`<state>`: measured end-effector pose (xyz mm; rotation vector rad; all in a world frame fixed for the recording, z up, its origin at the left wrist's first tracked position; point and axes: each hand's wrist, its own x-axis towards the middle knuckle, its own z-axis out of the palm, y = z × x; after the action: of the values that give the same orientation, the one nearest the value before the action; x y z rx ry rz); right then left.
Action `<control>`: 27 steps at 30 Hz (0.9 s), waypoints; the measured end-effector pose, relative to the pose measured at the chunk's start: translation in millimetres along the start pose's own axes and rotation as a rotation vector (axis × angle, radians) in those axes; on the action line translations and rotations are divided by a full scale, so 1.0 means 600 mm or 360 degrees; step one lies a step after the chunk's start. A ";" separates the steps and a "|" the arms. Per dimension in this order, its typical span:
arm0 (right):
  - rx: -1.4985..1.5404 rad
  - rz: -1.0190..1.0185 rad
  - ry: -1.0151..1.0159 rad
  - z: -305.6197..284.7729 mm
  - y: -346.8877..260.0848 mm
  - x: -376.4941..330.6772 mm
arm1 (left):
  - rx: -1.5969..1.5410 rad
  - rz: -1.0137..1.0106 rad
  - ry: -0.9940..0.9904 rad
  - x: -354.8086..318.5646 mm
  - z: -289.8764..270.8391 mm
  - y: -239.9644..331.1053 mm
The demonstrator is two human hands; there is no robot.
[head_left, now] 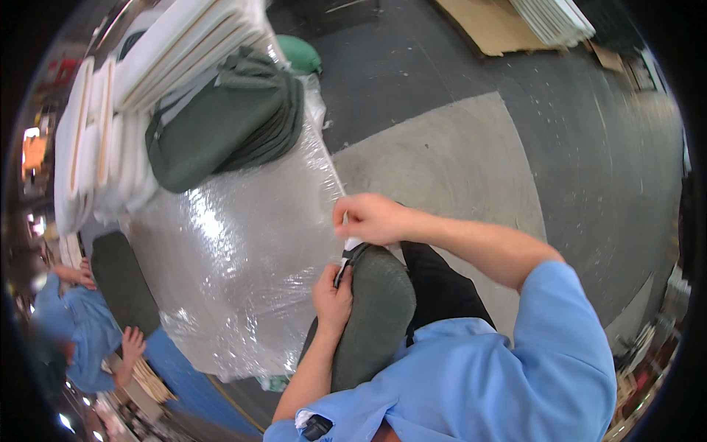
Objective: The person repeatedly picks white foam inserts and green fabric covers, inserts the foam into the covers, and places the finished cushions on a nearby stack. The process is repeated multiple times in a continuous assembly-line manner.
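Note:
A dark green fabric-covered cushion point(377, 313), long with a rounded end, lies against my body at the table's near right edge. My left hand point(331, 300) grips its far left edge, thumb on a black strip point(342, 274) there. Over the rounded end, my right hand point(374, 219) is closed in a pinch at a small white strip point(353, 242) that sticks out from the cushion's edge. My fingers partly hide the white strip. The cushion's near end is hidden behind my left forearm and shirt.
Beside me stands a table wrapped in clear plastic point(243, 250). On it lie a pile of dark green covers point(221, 129) and stacked white foam pads point(188, 55). At the left, a co-worker in blue point(92, 331) handles a long green pad point(125, 280). Cardboard point(493, 26) lies on the floor.

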<state>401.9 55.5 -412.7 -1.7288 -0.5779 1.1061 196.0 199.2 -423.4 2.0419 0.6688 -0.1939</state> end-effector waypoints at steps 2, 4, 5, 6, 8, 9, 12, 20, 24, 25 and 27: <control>0.0628 0.0093 0.0440 0.012 0.053 -0.042 | -0.0124 0.0091 0.0033 0.002 0.011 -0.005; 0.0958 0.0110 0.0879 0.088 0.144 -0.081 | -0.0215 0.0125 -0.0029 0.003 0.012 -0.003; 0.1120 0.0200 0.0879 0.130 0.165 -0.105 | -0.0253 0.0105 -0.0081 0.003 0.011 -0.004; 0.1290 0.0241 0.0859 0.170 0.184 -0.120 | -0.0297 0.0092 -0.0132 0.004 0.013 -0.002; 0.2066 0.0423 0.0711 0.232 0.183 -0.146 | -0.0473 -0.0017 -0.0261 -0.005 0.020 -0.022; 0.2200 0.0322 0.0907 0.259 0.183 -0.152 | -0.0560 -0.0073 -0.0334 -0.009 0.024 -0.027; 0.2373 0.0368 0.1210 0.275 0.179 -0.182 | -0.0546 -0.0022 -0.0451 -0.017 0.046 -0.003; 0.2279 0.0134 0.1628 0.293 0.170 -0.218 | -0.0591 -0.0010 -0.0519 0.024 0.039 -0.051; 0.2488 0.0214 0.1579 0.269 0.154 -0.232 | -0.0336 0.0087 -0.0568 0.020 0.038 -0.011; 0.2471 0.0283 0.1577 0.261 0.149 -0.227 | -0.0271 0.0124 -0.0533 0.020 0.041 -0.012; 0.2342 0.0447 0.1507 0.245 0.138 -0.216 | -0.0142 0.0189 -0.0458 0.021 0.045 -0.014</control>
<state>203.3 -10.7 -451.3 -0.7598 0.9190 0.4399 205.6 185.0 -449.3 1.9126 0.3700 -0.3739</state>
